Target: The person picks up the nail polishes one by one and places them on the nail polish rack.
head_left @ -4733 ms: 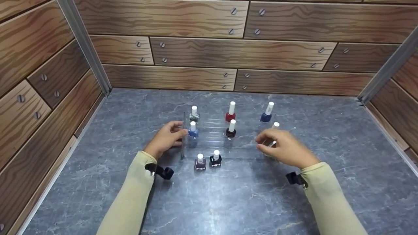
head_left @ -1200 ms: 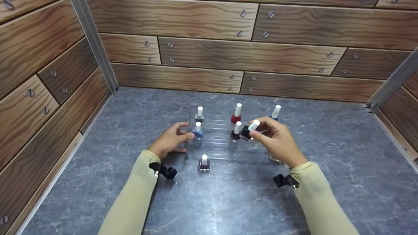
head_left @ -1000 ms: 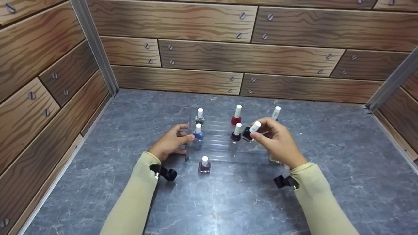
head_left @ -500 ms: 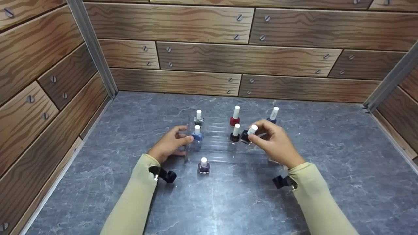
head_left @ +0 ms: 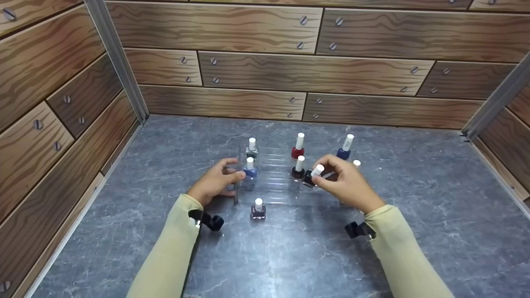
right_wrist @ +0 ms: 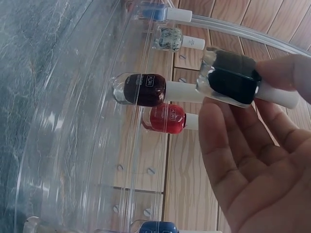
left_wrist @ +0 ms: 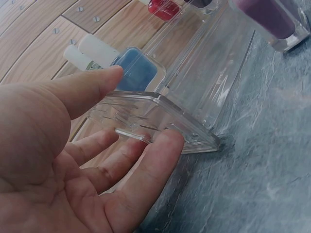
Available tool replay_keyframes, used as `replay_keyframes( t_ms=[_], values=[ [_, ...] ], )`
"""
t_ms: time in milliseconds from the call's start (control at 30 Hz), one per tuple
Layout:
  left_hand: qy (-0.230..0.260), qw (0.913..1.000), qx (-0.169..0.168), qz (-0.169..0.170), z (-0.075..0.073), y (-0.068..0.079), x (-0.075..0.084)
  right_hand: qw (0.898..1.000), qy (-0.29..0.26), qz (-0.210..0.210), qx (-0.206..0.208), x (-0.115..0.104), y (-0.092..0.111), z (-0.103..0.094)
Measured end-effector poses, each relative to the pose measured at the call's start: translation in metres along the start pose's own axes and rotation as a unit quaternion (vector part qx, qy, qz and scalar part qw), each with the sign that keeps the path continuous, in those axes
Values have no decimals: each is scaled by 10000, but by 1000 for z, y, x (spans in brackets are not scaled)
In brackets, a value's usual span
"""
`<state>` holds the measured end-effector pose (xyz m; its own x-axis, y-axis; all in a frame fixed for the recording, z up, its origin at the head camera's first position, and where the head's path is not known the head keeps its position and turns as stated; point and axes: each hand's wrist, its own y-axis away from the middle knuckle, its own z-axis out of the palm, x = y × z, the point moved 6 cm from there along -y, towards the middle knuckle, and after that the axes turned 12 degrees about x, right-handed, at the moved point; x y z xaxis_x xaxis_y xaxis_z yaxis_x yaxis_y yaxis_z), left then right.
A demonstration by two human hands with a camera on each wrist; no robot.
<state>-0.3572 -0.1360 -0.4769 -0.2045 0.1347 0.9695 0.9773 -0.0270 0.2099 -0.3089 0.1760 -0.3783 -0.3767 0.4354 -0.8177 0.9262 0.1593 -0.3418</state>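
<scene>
My left hand [head_left: 215, 180] holds the left end panel of a clear tiered rack [left_wrist: 155, 99], thumb over its edge and fingers on the outer side. Right beside the thumb stands a light blue nail polish bottle [left_wrist: 138, 69]. My right hand [head_left: 345, 182] pinches a black nail polish bottle [right_wrist: 232, 77] by its white cap between thumb and fingers. That bottle is tilted over the rack, just right of a dark red bottle [head_left: 297, 171]. Behind these on the rack are a glitter bottle [head_left: 252, 152], a red bottle [head_left: 297, 152] and a navy bottle [head_left: 343, 153].
A purple nail polish bottle [head_left: 258, 212] stands on the grey marbled table [head_left: 298, 260] in front of the rack. Another white cap [head_left: 356, 163] shows behind my right hand, its bottle mostly hidden. Wood-patterned walls [head_left: 248, 70] enclose the table at the back and sides.
The black bottle, earlier on the table beside the purple one, is now in my right hand over the rack. In the last half second it came slightly lower and nearer. My left hand stays at the panel.
</scene>
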Motion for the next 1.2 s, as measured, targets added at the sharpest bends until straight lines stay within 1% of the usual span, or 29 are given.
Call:
replay_keyframes(
  t_ms=[300, 833, 1067, 1200],
  values=[
    [30, 10000, -39, 6, 0, 1, 2, 9994, 204, 98, -264, 5, 1, 5],
    [55, 10000, -65, 11, 1, 2, 1, 9971, 599, -26, -458, 10, 3, 12],
    [54, 10000, -17, -12, -1, 1, 2, 9950, 870, -284, -410, 13, 1, 20],
    [60, 10000, 8, -33, -2, 1, 1, 9904, 1212, -584, -315, 11, 1, 27]
  ],
)
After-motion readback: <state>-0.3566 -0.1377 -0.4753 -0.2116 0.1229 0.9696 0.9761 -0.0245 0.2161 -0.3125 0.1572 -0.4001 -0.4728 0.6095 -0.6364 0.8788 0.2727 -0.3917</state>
